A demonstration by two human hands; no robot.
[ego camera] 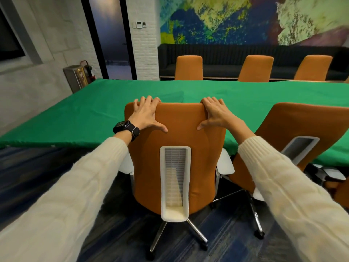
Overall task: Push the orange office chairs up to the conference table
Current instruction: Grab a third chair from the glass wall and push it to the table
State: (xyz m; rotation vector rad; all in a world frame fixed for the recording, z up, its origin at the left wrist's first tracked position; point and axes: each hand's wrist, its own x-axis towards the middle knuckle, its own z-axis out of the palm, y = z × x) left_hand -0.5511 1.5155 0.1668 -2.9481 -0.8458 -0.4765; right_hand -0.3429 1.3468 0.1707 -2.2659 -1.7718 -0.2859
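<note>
An orange office chair [181, 129] with a white spine panel stands in front of me, its back to me and its white armrests near the edge of the green-covered conference table [94, 110]. My left hand [146, 115], with a black watch on the wrist, grips the top left corner of the backrest. My right hand [215, 115] grips the top right corner. A second orange chair [302, 127] leans at the table just to the right. On the far side, three orange chairs [188, 68] stand against the table.
A dark bench [222, 59] runs along the far wall under a colourful mural. A door [111, 38] is at the back left, with a metal bin [74, 76] and a fire extinguisher beside it. Blue patterned carpet [47, 171] lies underfoot.
</note>
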